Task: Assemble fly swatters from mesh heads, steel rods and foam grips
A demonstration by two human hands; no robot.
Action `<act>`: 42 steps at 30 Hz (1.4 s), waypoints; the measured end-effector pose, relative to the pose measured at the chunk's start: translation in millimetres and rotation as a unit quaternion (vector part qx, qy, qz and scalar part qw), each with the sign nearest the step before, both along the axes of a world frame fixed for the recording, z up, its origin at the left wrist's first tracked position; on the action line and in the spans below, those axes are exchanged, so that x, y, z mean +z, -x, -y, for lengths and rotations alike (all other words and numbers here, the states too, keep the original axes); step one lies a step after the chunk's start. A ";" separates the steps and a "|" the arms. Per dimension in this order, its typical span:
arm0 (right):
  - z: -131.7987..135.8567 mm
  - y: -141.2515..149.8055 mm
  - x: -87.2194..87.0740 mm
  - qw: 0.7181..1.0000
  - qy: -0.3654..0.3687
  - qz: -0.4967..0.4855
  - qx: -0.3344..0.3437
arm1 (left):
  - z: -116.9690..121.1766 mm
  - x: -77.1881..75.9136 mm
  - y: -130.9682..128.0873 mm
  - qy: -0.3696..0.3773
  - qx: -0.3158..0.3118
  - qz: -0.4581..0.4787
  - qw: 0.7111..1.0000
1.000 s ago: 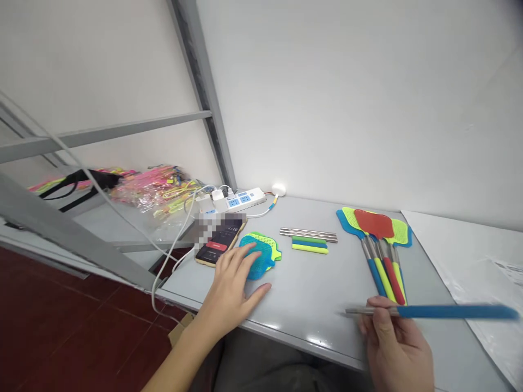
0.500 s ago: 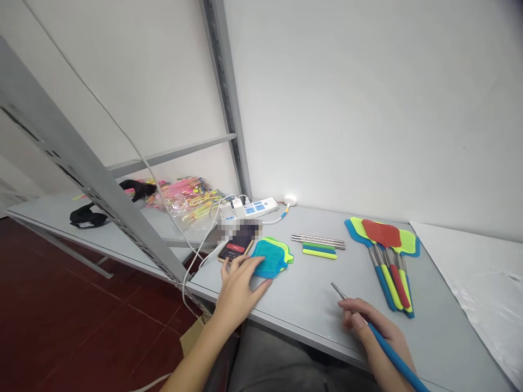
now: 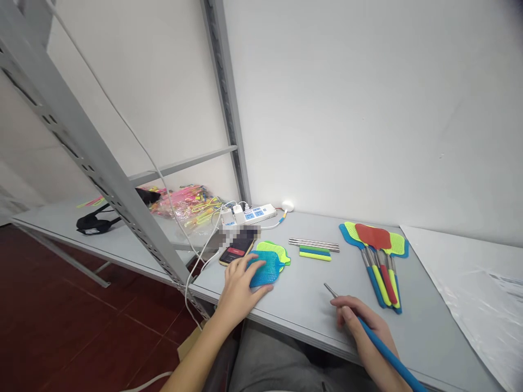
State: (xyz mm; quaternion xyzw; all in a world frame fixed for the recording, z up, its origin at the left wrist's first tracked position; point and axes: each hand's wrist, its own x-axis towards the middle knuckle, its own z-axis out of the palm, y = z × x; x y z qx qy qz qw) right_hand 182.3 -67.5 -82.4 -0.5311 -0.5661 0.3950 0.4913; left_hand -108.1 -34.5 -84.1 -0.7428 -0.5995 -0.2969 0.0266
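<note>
My left hand [image 3: 241, 286] has its fingers curled over the blue fly swatter head [image 3: 265, 269], thumb at the near edge. That mesh piece partly covers yellow-green swatter heads [image 3: 273, 250] lying under and behind it. In my right hand [image 3: 359, 326] is a fly swatter handle [image 3: 384, 348], a metal rod with a blue grip; its bare tip points up and left, above the table. Between and beyond the hands lie several thin metal rods [image 3: 314, 244], with green, blue and yellow grip sleeves [image 3: 314, 254] alongside.
Fly swatters [image 3: 373, 261] with red, yellow-green and blue heads are fanned out at the right, near white plastic sheeting [image 3: 461, 288]. A phone [image 3: 240, 247] lies left, before a power strip [image 3: 257, 215] with cables. A grey metal post [image 3: 93, 158] rises at the left.
My left hand has drawn the blue swatter head slightly nearer and tilted it, uncovering more of the yellow-green heads. My right hand still holds the handle. The camera view has shifted slightly.
</note>
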 end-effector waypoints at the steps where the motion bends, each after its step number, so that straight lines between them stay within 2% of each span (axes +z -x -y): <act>1: -0.5 -0.6 -0.2 1.000 0.000 0.002 0.005 | -0.6 -0.4 -0.1 0.001 0.003 -0.004 1.000; 6: -3.5 -4.3 -3.4 1.000 0.000 0.005 0.021 | -1.4 -0.7 -0.8 0.021 -0.005 -0.016 1.000; 11: -4.9 -5.6 -5.2 0.999 0.002 -0.003 0.038 | 1.3 -2.3 2.7 0.010 -0.027 -0.020 0.999; 16: -6.3 -5.8 -6.7 0.997 0.007 -0.044 0.055 | 0.2 -4.0 3.4 -0.120 -0.090 0.027 0.988; 20: -7.1 -6.5 -7.8 0.983 0.022 -0.178 0.033 | -5.3 4.0 -19.1 -0.181 -0.173 0.062 0.966; 25: -8.2 -11.1 -4.7 0.935 0.041 -0.351 0.012 | -18.6 9.3 -66.3 -0.164 -0.264 0.064 0.948; 28: -9.8 -15.6 -4.6 0.909 0.040 -0.415 -0.006 | -25.4 6.5 -82.4 -0.155 -0.296 0.068 0.940; 32: -11.2 -18.8 -6.8 0.891 0.036 -0.452 -0.025 | -26.8 3.0 -79.7 -0.149 -0.303 0.064 0.939; 36: -11.5 -17.1 -7.2 0.896 0.044 -0.442 -0.018 | -23.6 2.9 -72.7 -0.162 -0.295 0.072 0.939; 42: -12.0 -14.8 -4.8 0.895 0.047 -0.444 0.001 | -21.9 3.7 -75.3 -0.135 -0.308 0.049 0.940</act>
